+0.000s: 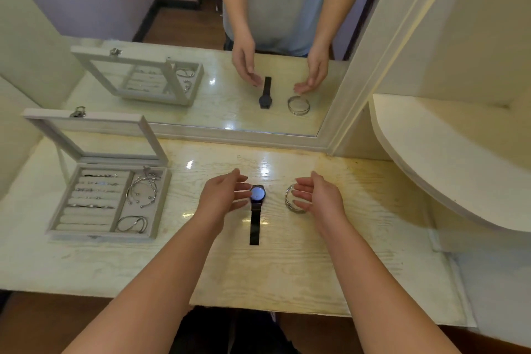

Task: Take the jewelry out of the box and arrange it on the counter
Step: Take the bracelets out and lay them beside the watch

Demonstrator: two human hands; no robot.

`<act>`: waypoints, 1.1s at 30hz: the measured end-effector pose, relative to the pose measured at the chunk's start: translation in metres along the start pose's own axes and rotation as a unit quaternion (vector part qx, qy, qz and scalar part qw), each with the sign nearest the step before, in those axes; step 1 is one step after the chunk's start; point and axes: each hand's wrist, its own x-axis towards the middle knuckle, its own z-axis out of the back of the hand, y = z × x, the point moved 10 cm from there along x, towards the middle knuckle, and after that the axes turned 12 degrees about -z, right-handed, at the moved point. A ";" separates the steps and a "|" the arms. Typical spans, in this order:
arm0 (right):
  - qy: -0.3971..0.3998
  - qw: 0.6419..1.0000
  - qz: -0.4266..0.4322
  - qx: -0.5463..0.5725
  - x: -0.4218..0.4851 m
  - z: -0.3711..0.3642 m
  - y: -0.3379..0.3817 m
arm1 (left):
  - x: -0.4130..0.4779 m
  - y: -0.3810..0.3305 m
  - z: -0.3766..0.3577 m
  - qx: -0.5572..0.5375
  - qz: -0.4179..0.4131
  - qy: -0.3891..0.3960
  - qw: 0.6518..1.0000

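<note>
A pale wood-grain surface (316, 267) runs under a mirror (201, 89). The box (162, 198) stands open near its left edge, with rings (94, 190) and cuffs (142, 190) inside. At the middle lies the watch (255, 221), strap toward the front edge, with bangles (288, 202) just right of it. The left grip (221, 198) is released beside the watch face; the right grip (319, 195) is released too, cupped by the bangles. What remains looks light, stiff and slippery, probably best pinched by the band, rings singly.

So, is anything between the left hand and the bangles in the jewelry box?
Nothing visible. Only bare counter separates the left hand from the jewelry box; its lid is open, bangles uncovered.
</note>
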 end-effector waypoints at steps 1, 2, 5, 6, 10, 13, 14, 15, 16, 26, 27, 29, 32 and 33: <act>0.012 1.000 0.000 -0.008 -0.005 -0.009 -0.002 | -0.001 -0.001 0.010 -0.010 -0.001 -0.009 1.000; 0.024 1.000 0.003 -0.015 -0.010 -0.018 -0.003 | -0.003 -0.001 0.019 -0.020 0.001 -0.017 1.000; 0.055 0.998 0.018 -0.040 -0.026 -0.050 -0.008 | -0.007 -0.002 0.050 -0.056 0.017 -0.043 0.997; 0.064 0.997 0.019 -0.048 -0.031 -0.061 -0.012 | -0.008 -0.002 0.061 -0.067 0.019 -0.052 0.996; 0.089 0.993 0.012 -0.074 -0.048 -0.108 -0.030 | -0.010 -0.007 0.103 -0.079 0.010 -0.067 0.995; 0.091 0.991 0.004 -0.099 -0.059 -0.143 -0.048 | -0.007 -0.010 0.138 -0.081 0.006 -0.077 0.994; 0.093 0.990 0.001 -0.104 -0.062 -0.155 -0.054 | -0.005 -0.011 0.150 -0.081 0.006 -0.083 0.993; 0.095 0.990 0.000 -0.108 -0.066 -0.168 -0.061 | -0.003 -0.011 0.163 -0.081 0.006 -0.086 0.993; 0.095 0.989 0.000 -0.112 -0.069 -0.180 -0.066 | -0.001 -0.011 0.176 -0.082 0.009 -0.088 0.993; 0.053 0.992 0.039 -0.103 -0.089 -0.268 -0.088 | 0.029 -0.019 0.265 -0.059 0.005 -0.044 0.997; 0.045 0.993 0.042 -0.105 -0.090 -0.270 -0.088 | 0.031 -0.019 0.268 -0.059 0.006 -0.038 0.997; 0.027 0.992 0.051 -0.111 -0.092 -0.273 -0.088 | 0.032 -0.019 0.271 -0.060 0.010 -0.024 0.998; -0.007 0.989 0.069 -0.131 -0.090 -0.273 -0.083 | 0.034 -0.015 0.273 -0.061 0.019 -0.005 0.998; -0.019 0.987 0.075 -0.142 -0.087 -0.273 -0.081 | 0.036 -0.015 0.275 -0.063 0.021 -0.005 0.998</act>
